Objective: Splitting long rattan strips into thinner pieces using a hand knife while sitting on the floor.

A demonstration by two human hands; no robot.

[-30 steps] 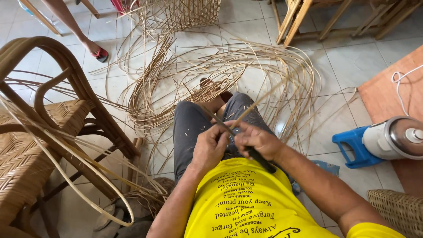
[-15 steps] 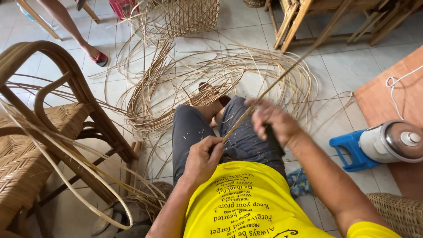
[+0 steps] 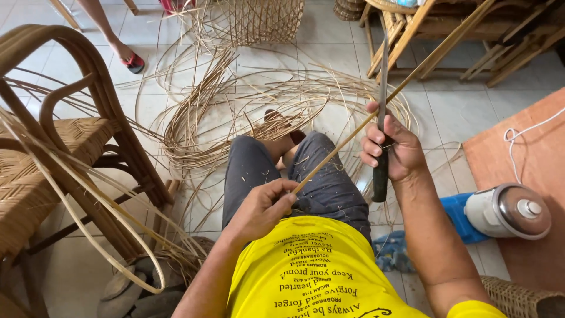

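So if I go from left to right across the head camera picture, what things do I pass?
Woven rattan chair → left hand pinching the long cane strip → right hand gripping a knife → blue and white appliance → orange mat.

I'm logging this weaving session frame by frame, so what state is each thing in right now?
Left hand: pinching the near end of the rattan strip.
Right hand: gripping the knife, blade up.
Rattan strip: held taut, slanting up to the right.
Knife: upright, blade against the strip.
Loose rattan coils: tangled on the tiled floor.
Woven chair: standing, unoccupied.
Basket frame: upright, unfinished.
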